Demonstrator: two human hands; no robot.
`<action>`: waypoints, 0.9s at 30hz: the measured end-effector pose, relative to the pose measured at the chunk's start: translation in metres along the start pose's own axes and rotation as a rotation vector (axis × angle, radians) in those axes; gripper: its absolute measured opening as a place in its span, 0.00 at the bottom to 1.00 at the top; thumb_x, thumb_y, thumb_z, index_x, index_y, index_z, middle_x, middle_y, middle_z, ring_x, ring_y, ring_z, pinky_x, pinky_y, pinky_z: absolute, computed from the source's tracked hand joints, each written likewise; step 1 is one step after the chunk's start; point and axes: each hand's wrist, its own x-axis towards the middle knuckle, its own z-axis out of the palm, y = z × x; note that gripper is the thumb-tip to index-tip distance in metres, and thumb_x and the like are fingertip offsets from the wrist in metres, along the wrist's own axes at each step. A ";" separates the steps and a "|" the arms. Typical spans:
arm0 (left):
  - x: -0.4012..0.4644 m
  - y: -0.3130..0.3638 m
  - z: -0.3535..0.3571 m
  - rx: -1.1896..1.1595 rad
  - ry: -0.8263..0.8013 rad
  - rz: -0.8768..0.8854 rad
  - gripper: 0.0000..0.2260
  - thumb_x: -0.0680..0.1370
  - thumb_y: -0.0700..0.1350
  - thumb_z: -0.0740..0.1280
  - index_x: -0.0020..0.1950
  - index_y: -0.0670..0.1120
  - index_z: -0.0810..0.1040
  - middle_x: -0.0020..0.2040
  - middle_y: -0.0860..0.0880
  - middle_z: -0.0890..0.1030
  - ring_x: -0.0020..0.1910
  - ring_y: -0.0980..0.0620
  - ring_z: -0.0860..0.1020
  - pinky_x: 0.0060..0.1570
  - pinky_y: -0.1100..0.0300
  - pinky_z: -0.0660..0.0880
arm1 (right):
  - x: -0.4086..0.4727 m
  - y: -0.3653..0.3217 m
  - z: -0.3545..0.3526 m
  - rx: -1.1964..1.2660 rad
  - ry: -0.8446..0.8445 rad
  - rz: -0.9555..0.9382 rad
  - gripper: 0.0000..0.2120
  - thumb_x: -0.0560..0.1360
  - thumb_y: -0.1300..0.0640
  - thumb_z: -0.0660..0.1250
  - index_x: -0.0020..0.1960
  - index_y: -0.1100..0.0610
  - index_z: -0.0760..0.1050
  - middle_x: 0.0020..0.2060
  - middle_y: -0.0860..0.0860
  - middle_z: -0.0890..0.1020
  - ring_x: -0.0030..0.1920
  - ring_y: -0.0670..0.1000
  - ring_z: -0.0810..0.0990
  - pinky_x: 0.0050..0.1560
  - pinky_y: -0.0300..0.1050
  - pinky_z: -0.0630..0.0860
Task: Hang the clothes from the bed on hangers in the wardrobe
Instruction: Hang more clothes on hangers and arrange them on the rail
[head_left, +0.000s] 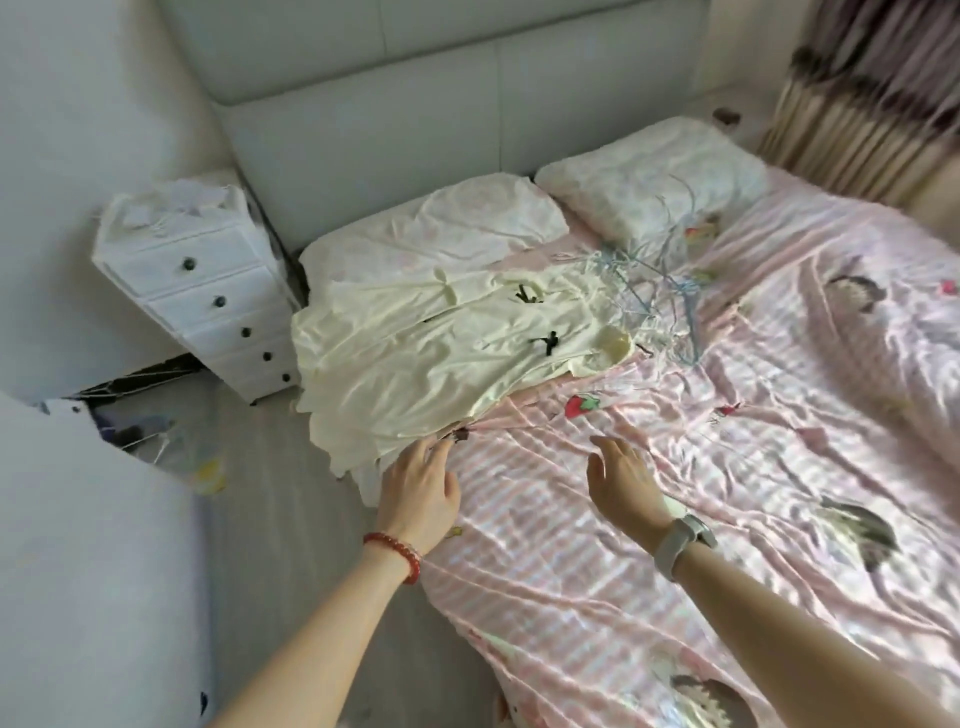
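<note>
The task looks barely begun: a pale yellow garment (441, 338) with small black bows lies spread across the left side of the bed (727, 467), its hem spilling over the left edge, and nothing is on a hanger yet. A loose tangle of thin wire hangers (649, 280) sits just right of the garment, near the far right pillow (649, 171). No wardrobe shows here, so picking up, hanging and carrying all remain to be done

Both arms reach forward over the near part of the bed. The left hand (421, 493), a red bead bracelet at its wrist, has its fingers extended with the tips at the garment's near hem, touching or just short of it; it grasps nothing. The right hand (623, 478), with a pale watch at the wrist, hovers released over the pink sheet, apart from the garment, fingers relaxed and holding nothing
</note>
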 end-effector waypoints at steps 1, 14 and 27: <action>0.017 0.003 0.003 0.002 -0.021 0.018 0.19 0.78 0.43 0.59 0.70 0.44 0.66 0.69 0.46 0.67 0.68 0.49 0.66 0.67 0.54 0.64 | 0.010 0.007 -0.003 0.014 0.017 0.035 0.18 0.79 0.59 0.54 0.68 0.61 0.65 0.67 0.58 0.69 0.67 0.58 0.66 0.65 0.50 0.64; 0.238 0.007 0.101 0.033 -0.213 0.169 0.19 0.78 0.47 0.60 0.68 0.45 0.67 0.66 0.46 0.70 0.61 0.44 0.70 0.57 0.52 0.69 | 0.220 0.059 -0.001 0.204 0.144 0.511 0.12 0.76 0.66 0.52 0.36 0.61 0.69 0.33 0.57 0.72 0.35 0.55 0.71 0.37 0.47 0.67; 0.302 -0.030 0.161 -0.186 -0.272 0.184 0.14 0.76 0.38 0.65 0.62 0.42 0.75 0.52 0.43 0.79 0.51 0.43 0.77 0.46 0.51 0.74 | 0.323 0.091 0.047 1.166 0.520 1.154 0.14 0.76 0.70 0.55 0.33 0.62 0.67 0.29 0.55 0.70 0.21 0.47 0.73 0.18 0.31 0.69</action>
